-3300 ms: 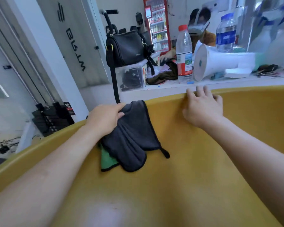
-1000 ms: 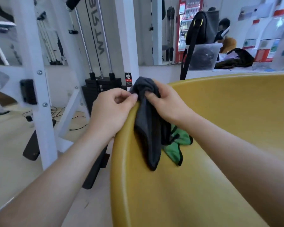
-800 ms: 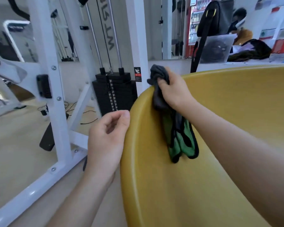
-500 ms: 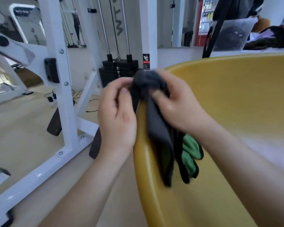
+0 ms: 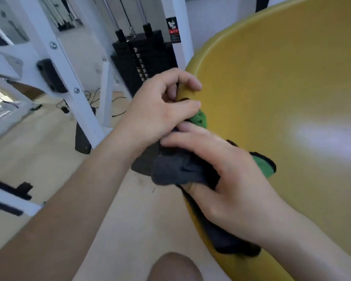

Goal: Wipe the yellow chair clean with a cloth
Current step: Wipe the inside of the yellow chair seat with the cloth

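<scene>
The yellow chair (image 5: 272, 88) fills the right side, its curved rim running down the middle of the view. A dark grey cloth with a green underside (image 5: 176, 171) is draped over that rim. My right hand (image 5: 227, 183) grips the bunched cloth on the rim, fingers curled round it. My left hand (image 5: 160, 110) sits just above it on the rim, fingers curled over the edge and pinching the cloth's upper end where green fabric shows.
A white gym machine frame (image 5: 69, 67) with a black weight stack (image 5: 142, 55) stands close behind the chair's left edge. Cables lie on the pale wooden floor (image 5: 39, 151). A knee (image 5: 174, 266) shows at the bottom.
Both hands and the cloth have slid down along the chair's rim toward me. The view has tilted lower and closer to the rim.
</scene>
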### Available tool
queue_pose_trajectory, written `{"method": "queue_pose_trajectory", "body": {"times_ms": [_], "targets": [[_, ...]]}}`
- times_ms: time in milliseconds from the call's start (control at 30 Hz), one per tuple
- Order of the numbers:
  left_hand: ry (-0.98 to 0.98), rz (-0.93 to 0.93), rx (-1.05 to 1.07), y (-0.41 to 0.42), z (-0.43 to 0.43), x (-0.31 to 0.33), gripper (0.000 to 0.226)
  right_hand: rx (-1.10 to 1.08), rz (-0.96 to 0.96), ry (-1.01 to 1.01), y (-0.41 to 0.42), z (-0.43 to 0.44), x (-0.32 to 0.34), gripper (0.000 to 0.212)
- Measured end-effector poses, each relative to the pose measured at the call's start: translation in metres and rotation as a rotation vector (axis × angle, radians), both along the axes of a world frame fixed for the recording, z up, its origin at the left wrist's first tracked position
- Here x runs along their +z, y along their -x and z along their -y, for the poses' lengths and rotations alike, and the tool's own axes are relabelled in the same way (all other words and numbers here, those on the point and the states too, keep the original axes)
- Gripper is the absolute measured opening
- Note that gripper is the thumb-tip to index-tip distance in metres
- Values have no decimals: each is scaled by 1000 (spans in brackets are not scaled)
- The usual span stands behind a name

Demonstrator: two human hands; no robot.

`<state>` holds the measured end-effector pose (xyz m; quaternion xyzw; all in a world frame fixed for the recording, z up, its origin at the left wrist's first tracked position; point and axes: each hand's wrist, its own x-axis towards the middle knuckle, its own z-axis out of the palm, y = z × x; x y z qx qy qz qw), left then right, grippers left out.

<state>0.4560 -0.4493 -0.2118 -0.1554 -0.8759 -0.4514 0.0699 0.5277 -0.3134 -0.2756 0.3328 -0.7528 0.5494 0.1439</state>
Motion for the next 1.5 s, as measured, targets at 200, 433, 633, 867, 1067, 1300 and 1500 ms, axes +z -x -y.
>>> {"method": "queue_pose_trajectory", "body": {"times_ms": [200,433,633,867,1067,1300,1500], "targets": [[10,-43,77,20,0,18,15,-338,-80,-86,20,46,1,47],[473,-610,35,-39,3,-50,16,-459,-240,-297,-79,15,-82,60],[560,-437,-196,-73,15,-63,40,-793,14,-348,-80,38,-64,64],[746,-637,-380,-125,0,-69,31,-931,-99,-489,-117,24,-100,54],[919,-650,-438,-131,-10,-97,40,-1013,-4,-472,-140,-5,-106,36],[972,-613,-550,-119,8,-94,40,-942,-27,-565,-157,-24,-132,48],[725,-504,-600,-141,-25,-103,53,-1032,200,-697,-168,-40,-130,26]]}}
